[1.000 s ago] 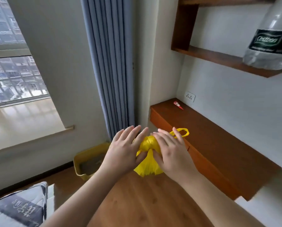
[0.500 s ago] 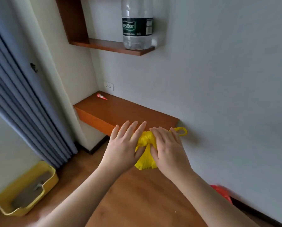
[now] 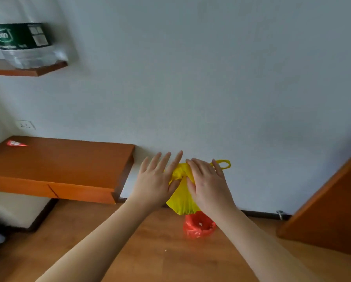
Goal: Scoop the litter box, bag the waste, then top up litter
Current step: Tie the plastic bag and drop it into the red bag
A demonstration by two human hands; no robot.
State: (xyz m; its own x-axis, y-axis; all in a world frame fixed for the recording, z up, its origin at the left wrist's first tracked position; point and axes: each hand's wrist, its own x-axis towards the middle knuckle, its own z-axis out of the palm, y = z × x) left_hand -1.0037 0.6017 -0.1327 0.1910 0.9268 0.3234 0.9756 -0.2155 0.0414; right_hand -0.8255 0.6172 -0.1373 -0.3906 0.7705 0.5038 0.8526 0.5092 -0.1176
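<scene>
Head view, looking down past two bare forearms toward a pale wall. Yellow bag [image 3: 181,197] held up in mid-air between both hands, its neck bunched into a knot at the top. Left hand [image 3: 153,181] on the bag's left side, fingers straight and fanned upward, thumb pressed against the plastic below the knot. Right hand [image 3: 208,183] on the bag's right side, fingers laid fairly straight over the knot, thumb against the bag's side; a yellow handle loop [image 3: 222,164] sticking out past the right hand's fingers. Below the yellow bag, on the wooden floor [image 3: 150,251]: red bag [image 3: 199,226], just by the wall's skirting. Left of the yellow bag: orange wall-mounted desk [image 3: 58,163] with a small red packet [image 3: 15,143] near its far left corner. Above the desk: shelf [image 3: 28,71] carrying a clear bottle with a dark green label [image 3: 21,37], blurred. Right of the yellow bag: brown wooden panel [image 3: 331,210], slanted.
</scene>
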